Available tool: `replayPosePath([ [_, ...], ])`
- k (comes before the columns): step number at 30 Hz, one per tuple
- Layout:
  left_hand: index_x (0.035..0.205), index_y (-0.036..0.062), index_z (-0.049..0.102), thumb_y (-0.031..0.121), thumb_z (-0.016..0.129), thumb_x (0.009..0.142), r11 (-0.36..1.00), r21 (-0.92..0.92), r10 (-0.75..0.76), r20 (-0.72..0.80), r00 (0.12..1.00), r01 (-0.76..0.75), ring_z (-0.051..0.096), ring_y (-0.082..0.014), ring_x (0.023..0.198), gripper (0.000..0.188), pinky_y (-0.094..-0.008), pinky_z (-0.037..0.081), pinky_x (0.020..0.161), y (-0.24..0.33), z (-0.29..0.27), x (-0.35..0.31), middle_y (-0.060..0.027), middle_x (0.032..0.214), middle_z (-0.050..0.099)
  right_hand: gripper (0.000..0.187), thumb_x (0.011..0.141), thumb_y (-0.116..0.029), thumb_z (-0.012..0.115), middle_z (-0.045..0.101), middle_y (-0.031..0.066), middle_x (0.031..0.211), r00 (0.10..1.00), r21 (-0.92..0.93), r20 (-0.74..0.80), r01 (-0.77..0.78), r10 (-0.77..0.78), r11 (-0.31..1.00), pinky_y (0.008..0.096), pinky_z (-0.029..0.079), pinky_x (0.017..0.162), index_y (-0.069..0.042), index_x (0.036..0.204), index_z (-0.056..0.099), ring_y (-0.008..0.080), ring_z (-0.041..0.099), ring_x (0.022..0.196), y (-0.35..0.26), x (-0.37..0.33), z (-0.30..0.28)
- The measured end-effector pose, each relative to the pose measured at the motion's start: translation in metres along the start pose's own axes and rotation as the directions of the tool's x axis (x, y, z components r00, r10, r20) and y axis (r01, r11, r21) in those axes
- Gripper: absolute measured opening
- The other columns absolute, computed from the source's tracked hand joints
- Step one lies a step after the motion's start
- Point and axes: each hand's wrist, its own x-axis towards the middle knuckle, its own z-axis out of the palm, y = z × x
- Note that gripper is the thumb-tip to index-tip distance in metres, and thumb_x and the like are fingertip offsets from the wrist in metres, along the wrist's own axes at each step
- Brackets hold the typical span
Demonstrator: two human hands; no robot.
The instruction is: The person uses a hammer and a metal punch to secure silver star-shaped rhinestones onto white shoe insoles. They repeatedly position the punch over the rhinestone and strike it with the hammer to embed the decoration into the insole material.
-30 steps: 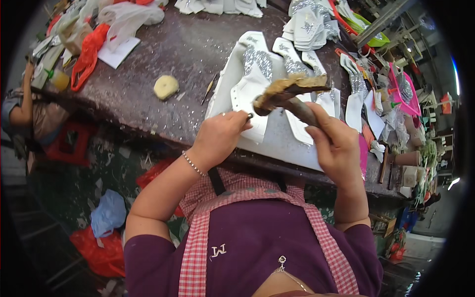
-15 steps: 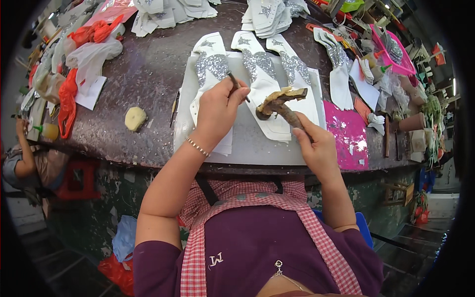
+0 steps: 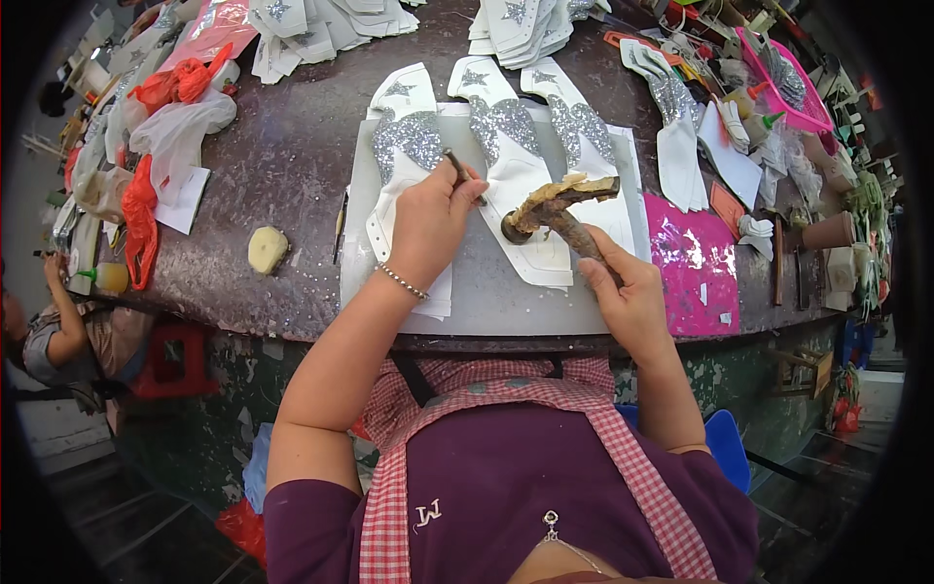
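Three white shoe-upper pieces with silver glitter panels and stars lie side by side on a grey board [image 3: 506,316]. My left hand [image 3: 428,216] is closed around a thin dark metal punch [image 3: 450,159], over the left piece [image 3: 406,136] and beside the middle piece [image 3: 501,122]. In my right hand [image 3: 628,292] is the handle of a worn hammer [image 3: 559,209], its head wrapped in ragged yellowish material and held over the lower part of the middle piece. The right piece [image 3: 574,117] lies partly behind the hammer. The punch's lower tip is hidden by my hand.
Left of the board are a slim tool [image 3: 341,226] and a pale yellow lump [image 3: 268,250]. Stacked white pieces [image 3: 520,29] stand at the back. To the right lie a glittered piece [image 3: 679,156], a magenta sheet [image 3: 693,273] and a pink basket [image 3: 793,102]. Another person [image 3: 68,336] sits far left.
The view has shifted slightly. My left hand keeps the punch and my right hand keeps the hammer, both in nearly the same places over the pieces.
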Motion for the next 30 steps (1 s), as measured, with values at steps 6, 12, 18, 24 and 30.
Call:
replayPosePath([
  [6, 0.095, 0.0012, 0.061, 0.013, 0.067, 0.092, 0.968, 0.157, 0.19, 0.057, 0.98, -0.196, 0.07, -0.0298, 0.076, 0.014, -0.0365, 0.053, 0.067, 0.01, 0.002, 0.001, -0.0161, 0.085, 0.07, 0.036, 0.1, -0.013, 0.059, 0.062, 0.0025, 0.076, 0.994, 0.352, -0.114, 0.034, 0.007, 0.935, 0.0205, 0.039, 0.056, 0.0, 0.133, 0.059, 0.0063, 0.05, 0.062, -0.013, 0.019, -0.03],
  [12, 0.094, 0.0018, 0.06, 0.015, 0.067, 0.091, 0.94, 0.212, 0.252, 0.092, 0.963, -0.266, 0.066, -0.0364, 0.075, 0.015, -0.0408, 0.05, 0.066, 0.015, 0.002, 0.004, -0.0178, 0.084, 0.068, 0.039, 0.105, -0.021, 0.049, 0.056, 0.005, 0.072, 0.827, 0.462, -0.392, 0.556, -0.404, 0.691, 0.0187, 0.036, 0.049, 0.005, 0.134, 0.05, 0.0069, 0.046, 0.055, -0.066, 0.045, -0.048],
  [18, 0.094, -0.0005, 0.058, 0.013, 0.062, 0.096, 0.942, 0.244, 0.216, 0.093, 0.972, -0.232, 0.071, -0.0311, 0.076, 0.014, -0.0369, 0.055, 0.066, 0.009, -0.001, 0.005, -0.0164, 0.086, 0.07, 0.038, 0.09, -0.005, 0.065, 0.063, 0.0163, 0.077, 0.942, -0.196, -0.089, 0.3, -0.322, 0.933, 0.0307, 0.046, 0.061, -0.004, 0.128, 0.064, 0.0218, 0.055, 0.061, -0.068, 0.05, -0.048],
  [24, 0.094, -0.0042, 0.054, 0.011, 0.052, 0.102, 0.982, 0.102, 0.155, 0.033, 0.987, -0.158, 0.075, -0.0234, 0.08, 0.017, -0.0311, 0.06, 0.068, 0.006, 0.004, -0.001, -0.0135, 0.087, 0.073, 0.036, 0.094, -0.009, 0.065, 0.064, 0.0028, 0.078, 0.982, 0.112, -0.111, 0.164, -0.152, 0.98, 0.0255, 0.044, 0.063, 0.002, 0.127, 0.062, 0.0073, 0.051, 0.07, -0.044, 0.024, -0.052],
  [30, 0.096, -0.0027, 0.057, 0.014, 0.056, 0.101, 0.977, 0.086, 0.2, -0.032, 0.979, -0.197, 0.074, -0.0226, 0.076, 0.018, -0.0313, 0.057, 0.066, 0.007, 0.005, -0.007, -0.0114, 0.082, 0.072, 0.035, 0.094, -0.009, 0.065, 0.068, 0.0022, 0.09, 0.998, 0.223, -0.062, 0.036, -0.023, 0.974, 0.0216, 0.046, 0.071, 0.003, 0.127, 0.062, 0.0055, 0.054, 0.079, -0.035, 0.008, -0.05],
])
